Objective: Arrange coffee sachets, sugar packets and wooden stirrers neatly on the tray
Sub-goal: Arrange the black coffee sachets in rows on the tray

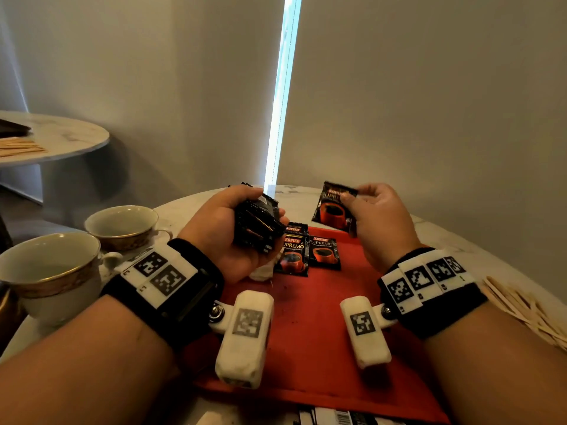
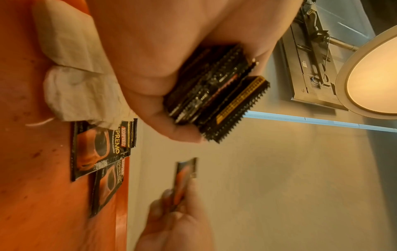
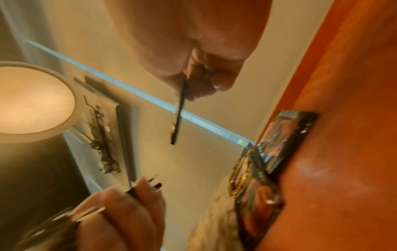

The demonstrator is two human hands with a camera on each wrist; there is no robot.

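Note:
My left hand (image 1: 233, 228) grips a stack of black coffee sachets (image 1: 257, 225) above the far left of the red tray (image 1: 306, 348); the stack's serrated edges (image 2: 217, 101) show in the left wrist view. My right hand (image 1: 374, 216) pinches a single coffee sachet (image 1: 333, 207) by its top corner, held above the tray's far edge; the right wrist view shows that sachet edge-on (image 3: 179, 112). Three sachets (image 1: 306, 250) lie flat on the tray's far part, beside a crumpled white napkin (image 1: 262, 271). Wooden stirrers (image 1: 524, 305) lie in a pile on the table, right of the tray.
Two gold-rimmed white cups (image 1: 49, 271) (image 1: 125, 222) stand on the marble table (image 1: 460, 240) left of the tray. White packets (image 1: 331, 417) lie at the tray's near edge. A second round table (image 1: 61, 136) with more stirrers stands at far left.

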